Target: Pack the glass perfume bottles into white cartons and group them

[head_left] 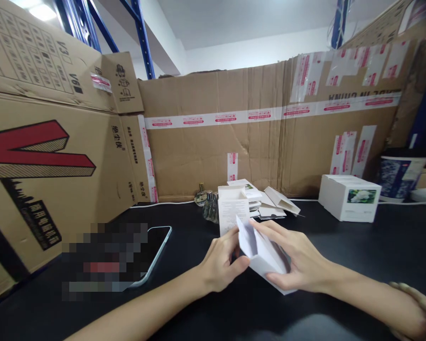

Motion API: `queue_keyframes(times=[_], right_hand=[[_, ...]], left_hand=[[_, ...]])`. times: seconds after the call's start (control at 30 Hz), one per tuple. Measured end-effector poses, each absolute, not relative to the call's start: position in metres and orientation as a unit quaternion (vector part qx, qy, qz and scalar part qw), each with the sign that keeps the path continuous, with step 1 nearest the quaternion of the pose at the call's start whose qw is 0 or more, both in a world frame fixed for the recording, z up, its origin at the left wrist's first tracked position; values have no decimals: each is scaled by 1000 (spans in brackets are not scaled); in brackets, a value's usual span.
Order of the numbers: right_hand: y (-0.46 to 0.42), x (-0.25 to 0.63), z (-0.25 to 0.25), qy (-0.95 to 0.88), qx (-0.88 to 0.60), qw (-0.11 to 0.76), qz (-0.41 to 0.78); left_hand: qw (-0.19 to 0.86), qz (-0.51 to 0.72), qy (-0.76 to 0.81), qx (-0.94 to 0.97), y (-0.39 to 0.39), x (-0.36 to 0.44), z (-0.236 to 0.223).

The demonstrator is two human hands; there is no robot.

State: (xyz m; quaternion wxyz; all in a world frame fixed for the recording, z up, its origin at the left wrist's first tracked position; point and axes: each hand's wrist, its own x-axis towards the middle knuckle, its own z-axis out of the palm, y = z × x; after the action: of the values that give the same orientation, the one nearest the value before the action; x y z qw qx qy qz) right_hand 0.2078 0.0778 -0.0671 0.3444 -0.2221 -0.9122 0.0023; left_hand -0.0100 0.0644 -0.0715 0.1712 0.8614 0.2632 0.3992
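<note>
A small white carton (266, 258) is held tilted above the black table, its open end turned toward the upper left. My right hand (298, 260) grips its right side, thumb below and fingers along the top. At the open end, my left hand (223, 263) is closed with its thumb on the carton's near edge; some of its fingertips are hidden behind the carton. Just beyond stands a white printed box (233, 215). Several glass bottles (210, 207) stand to its left, and flattened white cartons (270, 203) lie in a pile to its right.
On the left lies a phone (152, 255), its screen partly pixelated. White boxes with a flower picture (348, 199) sit at the right, in front of a blue-and-white cup (399, 175). Taped cardboard walls (213, 142) enclose the black table (184, 312) at the back and left.
</note>
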Motion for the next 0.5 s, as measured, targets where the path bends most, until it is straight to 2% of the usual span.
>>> queue_keyframes(times=[0.23, 0.5], right_hand=[[78, 210, -67, -922, -231, 311, 15], [82, 214, -70, -918, -228, 322, 34]], left_hand=[[186, 434, 339, 814, 64, -9, -73], [194, 440, 348, 805, 64, -7, -73]])
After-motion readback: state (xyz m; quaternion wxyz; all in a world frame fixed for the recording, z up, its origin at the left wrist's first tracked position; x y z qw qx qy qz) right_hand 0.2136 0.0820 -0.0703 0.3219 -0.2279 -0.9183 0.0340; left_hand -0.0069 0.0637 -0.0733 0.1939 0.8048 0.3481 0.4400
